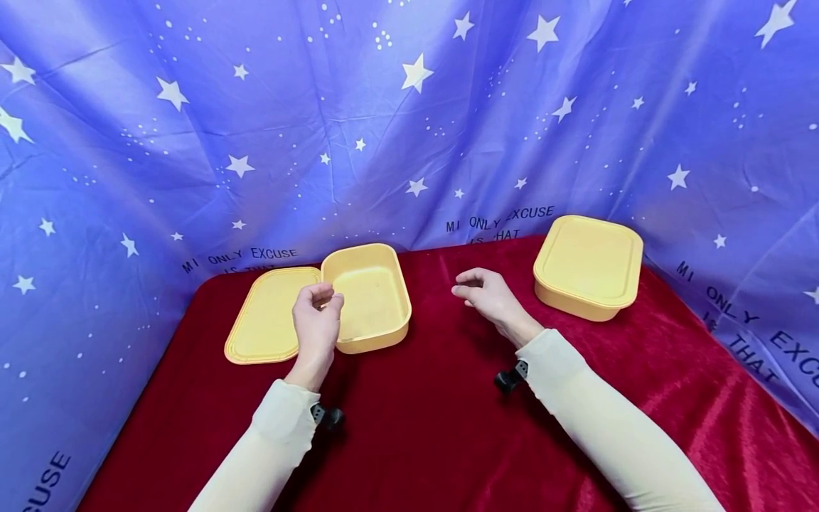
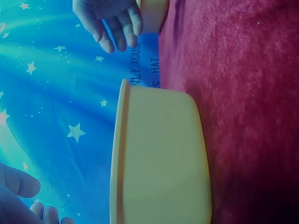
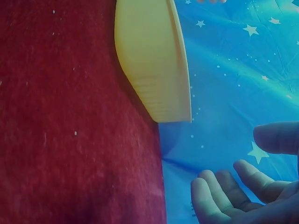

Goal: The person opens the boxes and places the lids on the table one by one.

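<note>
An uncovered yellow lunch box [image 1: 376, 302] sits toward the back of the table, its inside bare. A yellow lid [image 1: 265, 313] lies at its left, with one edge behind my left hand [image 1: 316, 316]. That hand hovers over the gap between lid and box, fingers loosely bent and nothing in them. To the right of the box my right hand [image 1: 493, 297] is held above the cloth, fingers relaxed and holding nothing. In the right wrist view its fingers [image 3: 224, 191] spread apart beside the box wall [image 3: 149, 51]. The left wrist view shows the box side [image 2: 161, 154] close up.
A second yellow lunch box [image 1: 589, 263], with its lid on, stands at the back right. Red velvet cloth [image 1: 409, 434] covers the table. Behind it hangs a blue curtain [image 1: 358, 85] with white stars and lettering. Each wrist carries a small black camera.
</note>
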The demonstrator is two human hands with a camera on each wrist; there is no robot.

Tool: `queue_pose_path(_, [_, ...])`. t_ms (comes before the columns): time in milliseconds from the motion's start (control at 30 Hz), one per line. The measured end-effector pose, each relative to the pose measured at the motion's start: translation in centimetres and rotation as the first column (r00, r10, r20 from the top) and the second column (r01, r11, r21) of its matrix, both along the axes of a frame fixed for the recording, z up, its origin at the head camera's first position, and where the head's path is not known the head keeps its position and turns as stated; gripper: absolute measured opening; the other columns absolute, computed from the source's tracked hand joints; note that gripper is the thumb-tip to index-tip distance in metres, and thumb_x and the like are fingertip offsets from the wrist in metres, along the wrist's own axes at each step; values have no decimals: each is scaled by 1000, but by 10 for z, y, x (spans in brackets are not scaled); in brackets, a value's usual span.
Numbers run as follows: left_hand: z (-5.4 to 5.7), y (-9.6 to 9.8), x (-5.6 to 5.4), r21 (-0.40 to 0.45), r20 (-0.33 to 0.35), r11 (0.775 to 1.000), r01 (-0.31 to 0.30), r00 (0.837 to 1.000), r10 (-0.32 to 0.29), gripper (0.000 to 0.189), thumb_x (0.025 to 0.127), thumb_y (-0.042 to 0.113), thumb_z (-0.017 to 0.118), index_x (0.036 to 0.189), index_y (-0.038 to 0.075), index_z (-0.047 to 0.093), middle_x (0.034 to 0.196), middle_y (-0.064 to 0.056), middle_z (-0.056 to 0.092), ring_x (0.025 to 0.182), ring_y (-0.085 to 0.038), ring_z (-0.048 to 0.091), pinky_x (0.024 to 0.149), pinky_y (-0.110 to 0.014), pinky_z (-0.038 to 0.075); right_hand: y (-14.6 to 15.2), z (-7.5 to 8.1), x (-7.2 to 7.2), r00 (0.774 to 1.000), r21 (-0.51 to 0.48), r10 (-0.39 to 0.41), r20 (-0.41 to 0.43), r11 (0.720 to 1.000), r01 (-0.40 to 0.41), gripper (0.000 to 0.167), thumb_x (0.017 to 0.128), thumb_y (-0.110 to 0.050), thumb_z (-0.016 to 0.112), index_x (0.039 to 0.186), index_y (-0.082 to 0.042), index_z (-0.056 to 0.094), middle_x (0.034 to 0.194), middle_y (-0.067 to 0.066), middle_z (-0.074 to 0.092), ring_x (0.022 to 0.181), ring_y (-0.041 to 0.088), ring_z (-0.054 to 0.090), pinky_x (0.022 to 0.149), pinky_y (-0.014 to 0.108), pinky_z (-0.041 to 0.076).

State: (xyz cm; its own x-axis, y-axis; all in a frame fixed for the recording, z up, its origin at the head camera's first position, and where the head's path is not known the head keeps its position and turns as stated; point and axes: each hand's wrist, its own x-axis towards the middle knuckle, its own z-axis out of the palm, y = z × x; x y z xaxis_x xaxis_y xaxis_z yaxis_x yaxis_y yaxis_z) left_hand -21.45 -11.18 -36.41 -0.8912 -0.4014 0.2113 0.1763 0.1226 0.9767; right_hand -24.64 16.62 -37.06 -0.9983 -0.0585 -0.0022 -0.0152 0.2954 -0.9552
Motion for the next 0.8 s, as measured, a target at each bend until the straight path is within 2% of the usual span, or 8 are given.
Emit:
queue_pose_path(100, [1,4,-1,-17,-3,1000,7,1000,-7,21,84,-1,63,104,-3,60,104,-19,58,94,-21,53,81,-31,42,5,1,0,1000,14,-5,-9,1000,6,33,88,-10,63,117,5,57,112,17,58,100,31,56,85,40,50])
queue_pose_path(267, [2,10,-3,-66,-19,998,22,1000,-23,19,84,1,62,103,-3,60,102,-17,59,94,-23,53,81,-32,41,15,3,2,999,39,-23,-25,999,24,34,89,-11,63,118,5,57,114,17,57,95,24,57,87,42,50])
queue_pose_path(400, [1,15,-3,-96,-23,995,41,999,-44,18,84,1,62,102,-3,61,102,-18,60,94,-25,54,80,-33,41,23,4,5,999,67,-31,-31,997,33,34,89,-12,63,118,5,57,114,18,57,94,25,58,86,41,50])
queue_pose_path(633, [-3,24,-5,-157,-45,985,73,996,-81,18,84,2,63,101,-2,61,99,-16,62,96,-26,56,82,-35,41,39,8,8,998,132,-39,-39,990,44,35,90,-16,63,120,4,57,116,18,57,86,21,58,75,26,49])
queue_pose_path(800, [-2,33,-6,-195,-59,978,81,994,-94,19,83,2,64,101,-2,62,100,-17,63,96,-27,57,83,-37,43,49,11,10,998,153,-49,-41,987,54,36,91,-17,62,120,4,56,118,18,55,85,21,58,75,26,48])
